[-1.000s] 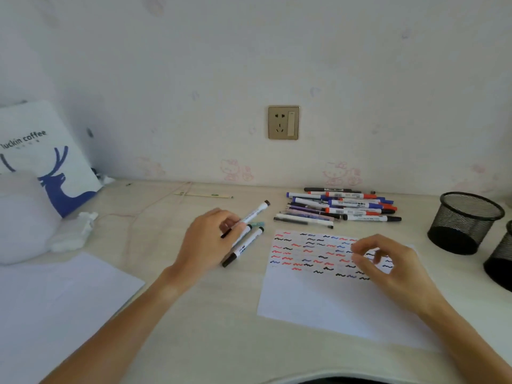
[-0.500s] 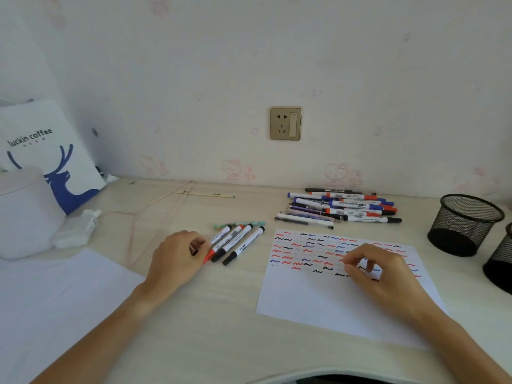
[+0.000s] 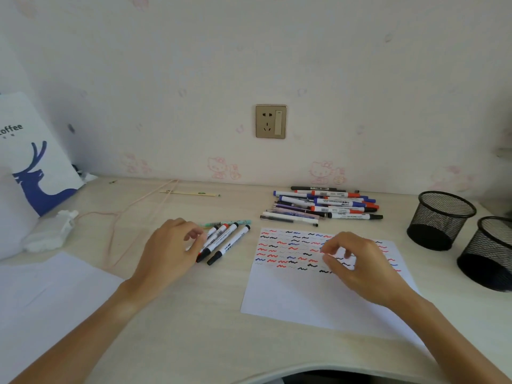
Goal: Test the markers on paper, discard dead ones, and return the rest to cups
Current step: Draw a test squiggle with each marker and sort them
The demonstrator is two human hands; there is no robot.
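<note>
pale desk (image 3: 194, 342), white markers (image 3: 221, 241) capped black and red

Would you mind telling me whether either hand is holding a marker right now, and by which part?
Neither clearly is. The left hand lies over the small group of markers on the desk; any grip is hidden. The right hand hovers empty over the test paper.

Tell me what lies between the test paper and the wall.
In the head view, a pile of markers and pens lies on the desk between the test paper and the wall.
</note>
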